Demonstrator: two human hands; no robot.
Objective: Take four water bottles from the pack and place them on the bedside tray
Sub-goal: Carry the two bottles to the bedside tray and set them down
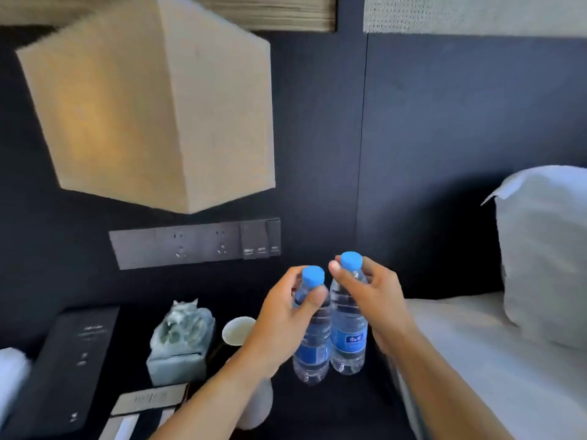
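Note:
Two clear water bottles with blue caps and blue labels stand upright side by side over the dark bedside surface (336, 404). My left hand (282, 322) grips the left bottle (313, 347) around its neck and shoulder. My right hand (378, 296) holds the right bottle (347, 338) just under its cap. The bottles touch or nearly touch each other. Whether their bases rest on the surface I cannot tell. The pack is out of view, and no tray edge can be made out.
A white cup (238, 330) and a tissue box (179, 347) sit left of the bottles, with a black box (73, 360) further left. A large lampshade (152, 100) hangs overhead. The bed (495, 360) and pillow (546, 255) lie to the right.

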